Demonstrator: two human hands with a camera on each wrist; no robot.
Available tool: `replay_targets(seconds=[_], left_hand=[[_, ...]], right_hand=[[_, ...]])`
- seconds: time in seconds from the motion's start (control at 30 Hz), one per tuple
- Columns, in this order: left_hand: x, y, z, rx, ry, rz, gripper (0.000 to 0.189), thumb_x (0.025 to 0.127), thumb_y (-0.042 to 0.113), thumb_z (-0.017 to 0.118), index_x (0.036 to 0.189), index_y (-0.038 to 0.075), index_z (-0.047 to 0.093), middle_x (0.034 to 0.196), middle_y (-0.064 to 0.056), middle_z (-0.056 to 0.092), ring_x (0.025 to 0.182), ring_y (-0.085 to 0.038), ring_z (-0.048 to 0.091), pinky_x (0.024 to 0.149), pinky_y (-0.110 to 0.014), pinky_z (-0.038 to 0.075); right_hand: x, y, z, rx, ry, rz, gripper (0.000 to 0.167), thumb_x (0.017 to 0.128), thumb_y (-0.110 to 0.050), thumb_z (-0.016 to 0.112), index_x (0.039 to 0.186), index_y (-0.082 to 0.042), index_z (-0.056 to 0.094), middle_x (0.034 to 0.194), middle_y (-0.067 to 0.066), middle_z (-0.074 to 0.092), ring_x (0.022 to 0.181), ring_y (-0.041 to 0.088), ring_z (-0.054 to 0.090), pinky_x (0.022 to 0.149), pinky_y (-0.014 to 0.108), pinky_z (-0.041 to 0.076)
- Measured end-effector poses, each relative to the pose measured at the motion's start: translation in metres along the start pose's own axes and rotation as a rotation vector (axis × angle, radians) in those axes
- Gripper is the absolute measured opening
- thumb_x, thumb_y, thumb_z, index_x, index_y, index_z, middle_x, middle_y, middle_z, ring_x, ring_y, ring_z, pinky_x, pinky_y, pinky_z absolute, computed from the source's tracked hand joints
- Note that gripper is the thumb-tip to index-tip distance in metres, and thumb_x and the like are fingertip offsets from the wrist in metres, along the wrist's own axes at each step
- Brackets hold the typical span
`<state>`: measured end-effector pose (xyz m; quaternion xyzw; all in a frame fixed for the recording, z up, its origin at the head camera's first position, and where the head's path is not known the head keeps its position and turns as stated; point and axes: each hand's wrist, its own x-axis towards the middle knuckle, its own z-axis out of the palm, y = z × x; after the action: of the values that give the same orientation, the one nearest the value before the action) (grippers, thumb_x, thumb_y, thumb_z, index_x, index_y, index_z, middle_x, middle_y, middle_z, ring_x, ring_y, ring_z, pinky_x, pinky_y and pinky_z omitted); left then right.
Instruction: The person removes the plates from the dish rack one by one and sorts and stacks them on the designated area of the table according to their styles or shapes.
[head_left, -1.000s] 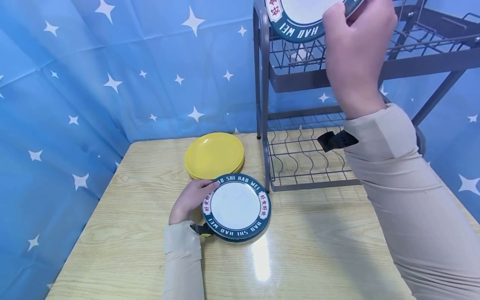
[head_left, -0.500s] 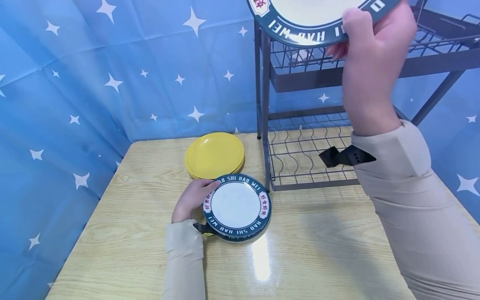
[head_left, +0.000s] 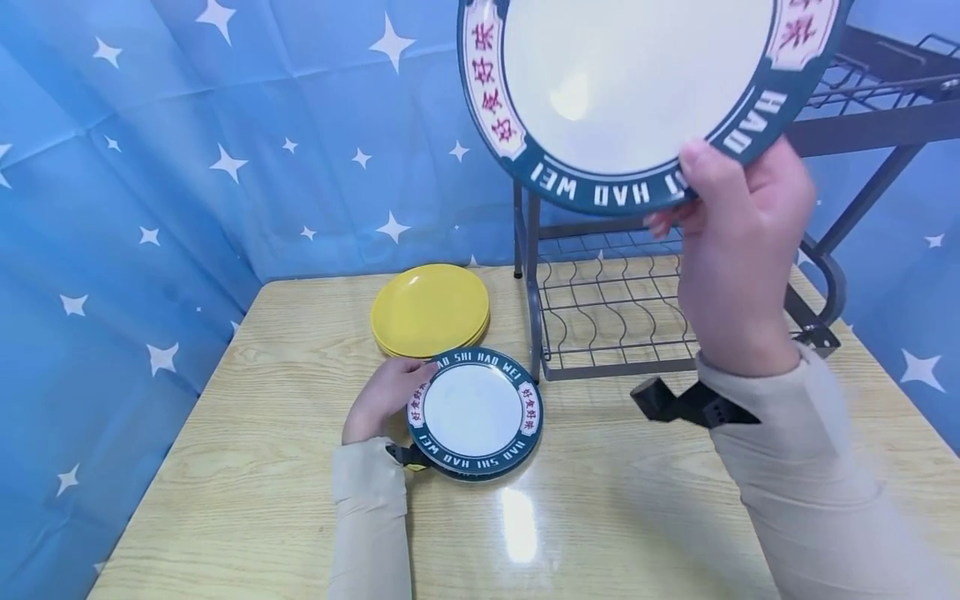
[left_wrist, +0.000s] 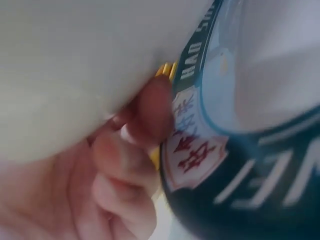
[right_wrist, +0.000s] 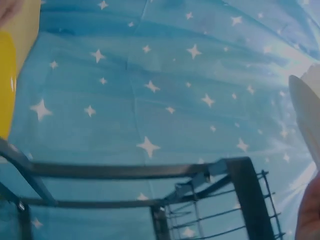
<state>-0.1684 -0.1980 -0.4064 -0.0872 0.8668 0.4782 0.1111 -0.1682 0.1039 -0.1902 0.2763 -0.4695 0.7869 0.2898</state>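
In the head view, my right hand (head_left: pixel 742 258) holds up a white plate (head_left: pixel 637 83) with a dark green lettered rim, thumb on the rim's face and fingers behind. It overlaps the rack's upper tier; its top is cut off by the frame. My left hand (head_left: pixel 382 400) grips the left rim of a matching plate (head_left: pixel 474 412) low over the table, thumb on top. In the left wrist view, curled fingers (left_wrist: pixel 125 195) sit under a white underside (left_wrist: pixel 75 65), beside another green-rimmed plate (left_wrist: pixel 240 195) below. The right wrist view catches the raised plate's edge (right_wrist: pixel 306 115).
A stack of yellow plates (head_left: pixel 429 310) stands behind the left hand on the wooden table (head_left: pixel 247 467). A dark metal dish rack (head_left: pixel 533 292) with wire shelves is at the back right. A blue star-patterned curtain (head_left: pixel 225 108) hangs behind.
My right hand has come down and nearer with its plate, away from the rack's upper tier, so more of the plate shows. The left hand and its plate have hardly moved.
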Motion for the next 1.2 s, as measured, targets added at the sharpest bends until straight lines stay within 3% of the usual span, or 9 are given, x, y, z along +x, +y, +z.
replay_targets(seconds=[0.17, 0.27, 0.5, 0.77, 0.97, 1.2], left_hand=[[-0.005, -0.001, -0.004, -0.008, -0.035, 0.029, 0.023, 0.091, 0.028, 0.046, 0.099, 0.013, 0.062, 0.079, -0.006, 0.06, 0.077, -0.021, 0.056, 0.084, -0.037, 0.038], [-0.009, -0.002, -0.006, -0.037, -0.063, 0.023, 0.024, 0.091, 0.025, 0.045, 0.103, 0.011, 0.061, 0.078, -0.008, 0.06, 0.072, -0.022, 0.058, 0.079, -0.036, 0.041], [-0.017, 0.0, -0.009, -0.081, -0.065, -0.006, 0.029, 0.091, 0.021, 0.044, 0.115, 0.011, 0.056, 0.087, -0.008, 0.059, 0.072, -0.022, 0.057, 0.064, -0.032, 0.047], [-0.018, 0.0, -0.01, -0.078, -0.067, -0.03, 0.026, 0.09, 0.022, 0.051, 0.115, 0.016, 0.056, 0.09, -0.01, 0.057, 0.061, -0.024, 0.056, 0.053, -0.031, 0.048], [-0.018, 0.003, -0.009, -0.036, -0.018, -0.064, 0.025, 0.089, 0.024, 0.053, 0.113, 0.018, 0.058, 0.097, -0.007, 0.056, 0.068, -0.024, 0.056, 0.058, -0.031, 0.049], [-0.017, 0.007, -0.011, 0.033, -0.011, -0.064, 0.027, 0.089, 0.029, 0.053, 0.112, 0.016, 0.057, 0.099, -0.004, 0.058, 0.08, -0.023, 0.055, 0.067, -0.032, 0.048]], right_hand=[[-0.025, 0.006, -0.01, 0.102, 0.025, 0.105, 0.022, 0.084, 0.003, 0.052, 0.104, 0.012, 0.052, 0.081, 0.025, 0.058, 0.05, 0.02, 0.05, 0.042, 0.023, 0.042], [-0.039, 0.009, -0.018, 0.14, 0.039, 0.161, 0.028, 0.085, 0.003, 0.051, 0.111, 0.013, 0.048, 0.085, 0.024, 0.058, 0.052, 0.02, 0.05, 0.043, 0.023, 0.042], [-0.064, 0.014, -0.026, 0.117, 0.039, 0.24, 0.031, 0.087, 0.002, 0.051, 0.116, 0.011, 0.046, 0.093, 0.023, 0.059, 0.061, 0.02, 0.055, 0.046, 0.022, 0.043], [-0.083, 0.02, -0.027, 0.056, 0.03, 0.33, 0.028, 0.089, -0.003, 0.049, 0.115, 0.01, 0.048, 0.091, 0.018, 0.062, 0.059, 0.017, 0.055, 0.048, 0.019, 0.045], [-0.086, 0.025, -0.023, 0.025, -0.011, 0.364, 0.028, 0.09, -0.006, 0.049, 0.114, 0.009, 0.049, 0.091, 0.017, 0.061, 0.063, 0.018, 0.055, 0.048, 0.019, 0.044], [-0.089, 0.026, -0.023, -0.057, -0.072, 0.371, 0.025, 0.091, -0.007, 0.048, 0.111, 0.007, 0.05, 0.093, 0.017, 0.061, 0.065, 0.019, 0.056, 0.046, 0.02, 0.043]])
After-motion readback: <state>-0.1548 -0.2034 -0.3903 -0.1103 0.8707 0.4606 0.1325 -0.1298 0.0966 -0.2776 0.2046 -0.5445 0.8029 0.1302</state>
